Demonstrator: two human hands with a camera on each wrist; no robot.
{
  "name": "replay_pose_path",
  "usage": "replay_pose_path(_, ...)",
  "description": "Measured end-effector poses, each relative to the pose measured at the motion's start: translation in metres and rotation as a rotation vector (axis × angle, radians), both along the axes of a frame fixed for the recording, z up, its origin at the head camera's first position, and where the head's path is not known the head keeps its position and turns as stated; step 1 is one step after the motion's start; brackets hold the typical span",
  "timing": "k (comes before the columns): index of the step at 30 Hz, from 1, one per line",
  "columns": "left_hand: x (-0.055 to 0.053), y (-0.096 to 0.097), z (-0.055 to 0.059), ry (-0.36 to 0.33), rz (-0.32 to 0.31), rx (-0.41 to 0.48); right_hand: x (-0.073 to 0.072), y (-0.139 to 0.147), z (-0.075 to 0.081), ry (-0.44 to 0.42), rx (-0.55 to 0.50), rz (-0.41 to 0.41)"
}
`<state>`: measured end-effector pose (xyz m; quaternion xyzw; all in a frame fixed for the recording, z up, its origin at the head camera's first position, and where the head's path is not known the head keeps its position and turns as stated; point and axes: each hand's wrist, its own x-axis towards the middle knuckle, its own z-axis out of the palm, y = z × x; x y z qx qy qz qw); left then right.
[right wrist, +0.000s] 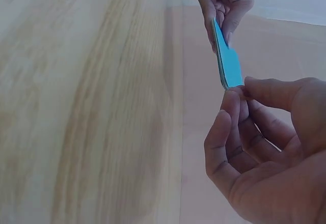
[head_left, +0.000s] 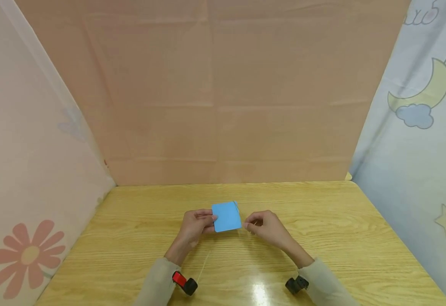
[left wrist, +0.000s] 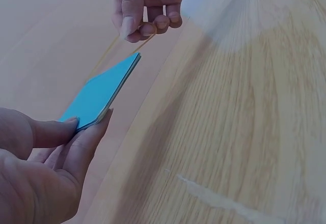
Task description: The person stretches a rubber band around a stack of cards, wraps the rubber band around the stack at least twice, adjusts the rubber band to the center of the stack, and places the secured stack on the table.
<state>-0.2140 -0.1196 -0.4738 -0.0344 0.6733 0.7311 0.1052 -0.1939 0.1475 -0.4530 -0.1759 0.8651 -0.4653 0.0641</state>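
Above the table, my left hand (head_left: 193, 227) pinches a thin stack of square blue cards (head_left: 227, 216) with rounded corners, thumb on the front face and fingers behind. Several thin layers show along the edge of the stack in the left wrist view. From the far side of the cards, a thin yellowish rubber band (left wrist: 103, 56) stretches out in a loop. My right hand (head_left: 266, 228) holds the end of that loop with curled fingers, just right of the cards. In the right wrist view, its thumb and index finger (right wrist: 272, 91) meet close by the cards' near corner.
Beneath both hands lies a wood-grain table (head_left: 131, 255). A plain pinkish-brown cloth (head_left: 215, 93) hangs behind it, with printed cloths at the left (head_left: 28, 170) and right (head_left: 418, 161). Each wrist wears a small black camera (head_left: 190, 286).
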Motion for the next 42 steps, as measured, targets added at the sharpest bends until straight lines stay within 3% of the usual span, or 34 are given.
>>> replay_pose_path(7,0.0,0.001,0.001,0.001,0.022,-0.007,0.003,-0.003,-0.002,0.028,0.018,0.029)
replay_pose_path(15,-0.001,0.003,0.004,0.018,0.04,-0.021,0.004,-0.005,-0.005,-0.024,0.02,0.118)
replay_pose_path(26,-0.004,0.004,0.005,0.018,0.047,-0.02,0.008,-0.01,-0.006,-0.037,0.015,0.165)
replay_pose_path(42,-0.001,0.004,0.005,0.025,0.06,0.0,0.015,-0.014,-0.012,-0.136,-0.046,0.41)
